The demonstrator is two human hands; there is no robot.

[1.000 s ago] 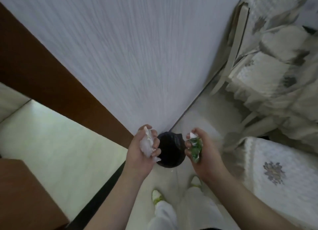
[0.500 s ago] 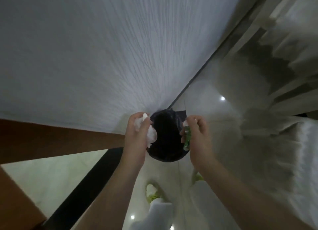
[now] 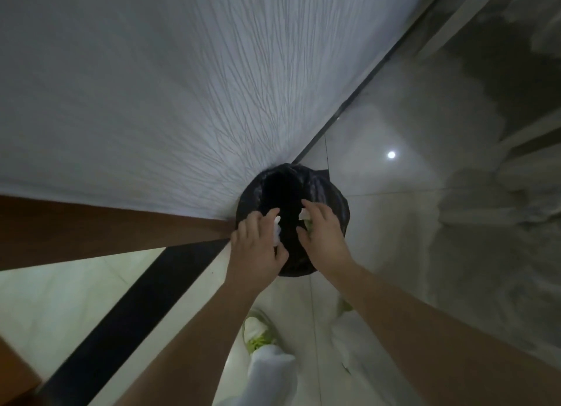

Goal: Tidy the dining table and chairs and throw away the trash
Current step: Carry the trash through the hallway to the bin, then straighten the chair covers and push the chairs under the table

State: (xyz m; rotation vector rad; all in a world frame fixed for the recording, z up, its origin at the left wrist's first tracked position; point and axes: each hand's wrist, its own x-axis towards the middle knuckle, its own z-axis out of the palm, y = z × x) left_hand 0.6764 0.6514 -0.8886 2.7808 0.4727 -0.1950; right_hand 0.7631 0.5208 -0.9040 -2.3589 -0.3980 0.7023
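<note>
Dumping trash into bin.
Left hand (image 3: 256, 250) over bin (image 3: 337, 205) mouth, fingers curled round white tissue (image 3: 277, 234); right hand (image 3: 323, 238) likewise, pinching green-and-white wrapper (image 3: 306, 220). Both held above the black-lined opening, probably so a release drops straight in. Bin against wall (image 3: 136, 86).

Glossy tiled floor (image 3: 394, 223) under black-lined bin (image 3: 334, 199) beside wall (image 3: 151, 86)

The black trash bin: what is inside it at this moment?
The inside of the black trash bin is dark, so its contents cannot be seen. Above its opening, the left hand holds white tissue.
</note>
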